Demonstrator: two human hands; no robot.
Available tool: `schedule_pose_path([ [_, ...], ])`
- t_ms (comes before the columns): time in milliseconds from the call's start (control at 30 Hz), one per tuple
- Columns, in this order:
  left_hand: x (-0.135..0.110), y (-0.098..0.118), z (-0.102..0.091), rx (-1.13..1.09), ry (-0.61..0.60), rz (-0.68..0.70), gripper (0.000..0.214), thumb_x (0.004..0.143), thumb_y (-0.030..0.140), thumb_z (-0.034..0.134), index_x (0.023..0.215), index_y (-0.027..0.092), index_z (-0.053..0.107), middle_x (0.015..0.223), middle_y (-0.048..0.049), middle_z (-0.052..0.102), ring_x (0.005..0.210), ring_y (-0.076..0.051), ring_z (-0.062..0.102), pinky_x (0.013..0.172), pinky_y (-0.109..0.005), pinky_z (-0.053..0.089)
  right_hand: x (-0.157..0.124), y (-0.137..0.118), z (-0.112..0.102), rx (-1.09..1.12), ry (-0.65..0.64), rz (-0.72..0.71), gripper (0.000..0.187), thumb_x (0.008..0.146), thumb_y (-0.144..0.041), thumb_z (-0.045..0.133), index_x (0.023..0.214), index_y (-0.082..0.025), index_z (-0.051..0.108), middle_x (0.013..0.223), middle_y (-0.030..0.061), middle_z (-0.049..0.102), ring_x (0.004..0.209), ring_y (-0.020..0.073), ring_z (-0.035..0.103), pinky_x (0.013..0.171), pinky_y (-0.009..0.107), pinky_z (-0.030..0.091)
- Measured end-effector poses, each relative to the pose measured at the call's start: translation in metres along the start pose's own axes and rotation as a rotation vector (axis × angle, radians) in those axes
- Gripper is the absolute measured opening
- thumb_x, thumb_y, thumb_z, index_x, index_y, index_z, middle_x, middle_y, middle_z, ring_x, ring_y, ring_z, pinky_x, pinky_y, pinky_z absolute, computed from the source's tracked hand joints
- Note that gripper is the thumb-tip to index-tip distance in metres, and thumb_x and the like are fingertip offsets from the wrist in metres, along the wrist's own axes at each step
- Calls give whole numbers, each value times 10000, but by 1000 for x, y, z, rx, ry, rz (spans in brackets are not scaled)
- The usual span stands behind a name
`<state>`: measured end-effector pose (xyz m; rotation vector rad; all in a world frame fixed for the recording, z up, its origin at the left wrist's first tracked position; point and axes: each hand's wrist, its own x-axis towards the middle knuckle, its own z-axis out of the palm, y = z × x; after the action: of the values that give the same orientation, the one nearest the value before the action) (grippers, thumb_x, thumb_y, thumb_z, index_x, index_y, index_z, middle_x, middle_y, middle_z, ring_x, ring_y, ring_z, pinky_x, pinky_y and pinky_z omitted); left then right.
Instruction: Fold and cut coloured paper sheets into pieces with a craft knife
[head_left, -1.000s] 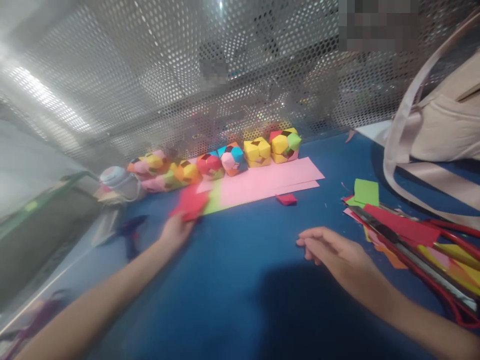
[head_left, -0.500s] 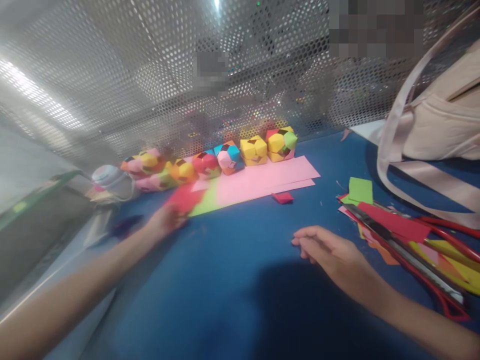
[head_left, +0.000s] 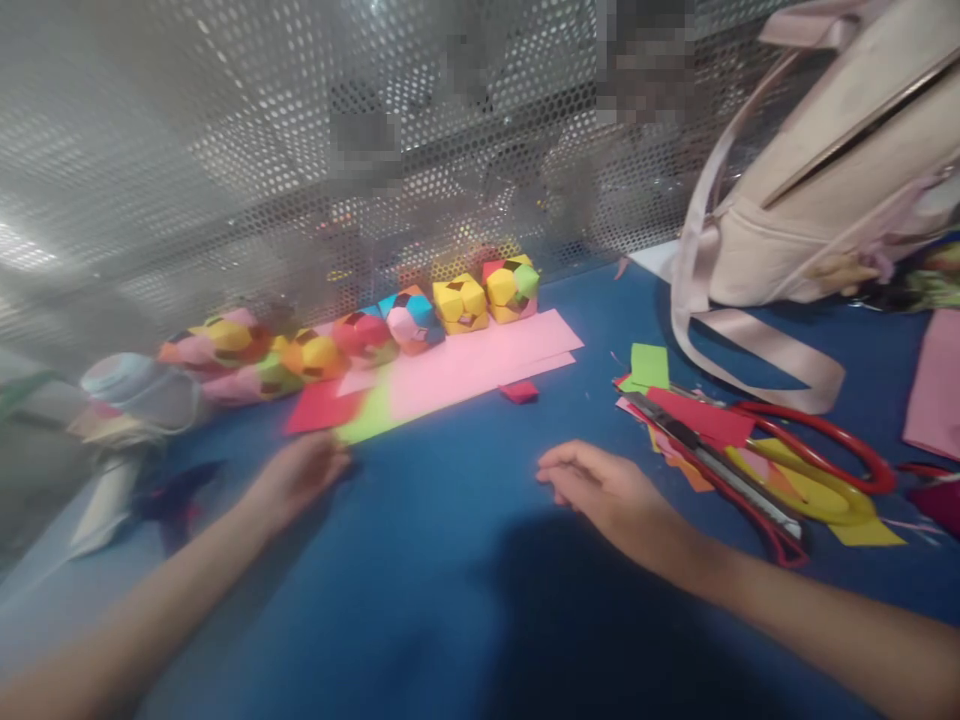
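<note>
Head camera view: at eight o'clock from centre, the left hand (head_left: 304, 474) is low over the blue surface (head_left: 412, 560), fingers curled; blur means I cannot tell whether it grips anything. Just beyond it, toward twelve o'clock, lies a flat red paper (head_left: 322, 405), next to yellow-green paper (head_left: 377, 405) and, at that hand's two o'clock, pink sheets (head_left: 487, 362). At four o'clock from centre, the right hand (head_left: 607, 490) is loosely closed, thumb alongside bent fingers. A small folded red piece (head_left: 519, 392) lies near it, at its eleven o'clock. Toward its three o'clock, a box cutter (head_left: 694, 450) and red-handled scissors (head_left: 874, 462) lie over colored paper scraps (head_left: 874, 532). Folded paper balls (head_left: 460, 304) line the sheets' far edge, from ten to twelve o'clock.
</note>
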<state>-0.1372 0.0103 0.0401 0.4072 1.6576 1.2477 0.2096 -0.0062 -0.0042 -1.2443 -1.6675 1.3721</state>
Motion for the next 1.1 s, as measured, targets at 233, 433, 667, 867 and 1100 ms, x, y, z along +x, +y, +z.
schedule_pose_path([
  [233, -20, -27, 91, 573, -479, 405, 152, 727, 120, 702, 874, 147, 676, 818, -57, 685, 604, -141, 622, 512, -221, 495, 0, -1, 1, 33, -21, 3, 207, 862, -337, 479, 909, -192, 618, 770, 19, 669, 713, 140, 610, 667, 259, 484],
  [433, -10, -45, 159, 739, -590, 1007, 272, 740, 117, 673, 987, 224, 713, 1043, -71, 639, 903, -199, 599, 844, -327, 502, 3, 1, 1, 50, -22, -24, 175, 864, -264, 470, 910, -180, 617, 816, 35, 694, 722, 140, 617, 662, 260, 495],
  [667, -17, -52, 155, 719, -640, 1080, 130, 793, 135, 618, 789, 224, 713, 960, -81, 635, 943, -211, 592, 905, -347, 482, -1, 5, 2, -75, 45, -213, 175, 880, -193, 441, 898, -193, 616, 862, 32, 725, 749, 134, 661, 694, 255, 527],
  [867, -40, -61, 144, 783, -793, 1225, 177, 862, 181, 561, 939, 223, 715, 1087, -106, 631, 1019, -213, 606, 909, -354, 499, -4, 4, -16, -737, 269, -684, 296, 935, -161, 400, 1147, -136, 606, 964, 116, 729, 836, 206, 685, 760, 334, 512],
  [1100, -65, -68, 165, 700, -889, 1228, 194, 894, 197, 541, 1021, 216, 687, 1188, -116, 619, 1089, -211, 606, 937, -357, 502, -1, -2, -52, -1142, 247, -850, 306, 931, -85, 382, 793, -171, 641, 674, 35, 671, 614, 161, 612, 632, 305, 394],
])
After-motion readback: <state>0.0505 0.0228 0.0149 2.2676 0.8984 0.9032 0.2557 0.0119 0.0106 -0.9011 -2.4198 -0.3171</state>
